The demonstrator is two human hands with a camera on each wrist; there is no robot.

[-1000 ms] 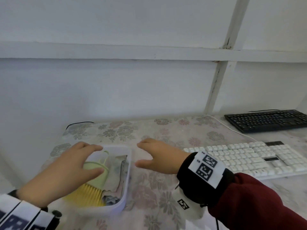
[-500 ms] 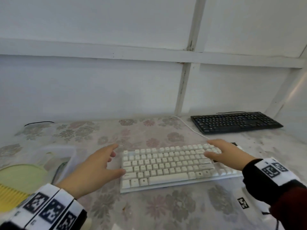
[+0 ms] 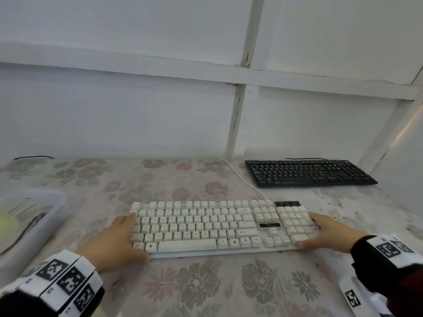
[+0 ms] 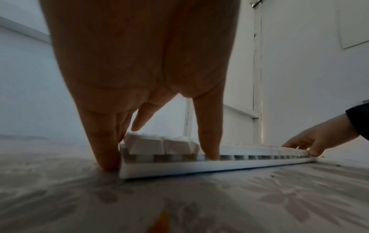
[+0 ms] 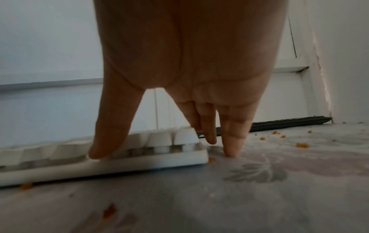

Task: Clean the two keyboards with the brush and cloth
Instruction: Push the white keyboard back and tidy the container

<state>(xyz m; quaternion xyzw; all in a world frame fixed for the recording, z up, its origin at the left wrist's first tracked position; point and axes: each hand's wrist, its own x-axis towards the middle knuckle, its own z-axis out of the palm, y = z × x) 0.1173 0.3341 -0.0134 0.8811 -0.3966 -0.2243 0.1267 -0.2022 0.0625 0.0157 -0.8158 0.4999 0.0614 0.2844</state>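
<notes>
White keyboard [image 3: 206,225]: lies flat on the floral tablecloth [image 3: 206,289], its long axis running left to right across the person's front, keys up.
Left hand [image 3: 114,243]: at the keyboard's left short end, thumb on the front edge and fingers [image 4: 105,151] down beside the end wall; fingers straight, bracketing the corner, not wrapped round it.
Right hand [image 3: 325,234]: at the keyboard's right short end, thumb on the front rim, fingertips [image 5: 231,148] touching the cloth just beside the end; also uncurled.
Key relation: the keyboard sits between the two hands, one at each end of its long axis, equally near; a lift or slide would likely take both ends together.
Black keyboard [image 3: 306,172]: behind and right of the white keyboard, well apart.
Plastic tub [image 3: 57,216]: left of the white keyboard, contents blurred.
Orange crumbs [image 5: 301,145]: scattered on the cloth right of the white keyboard.
</notes>
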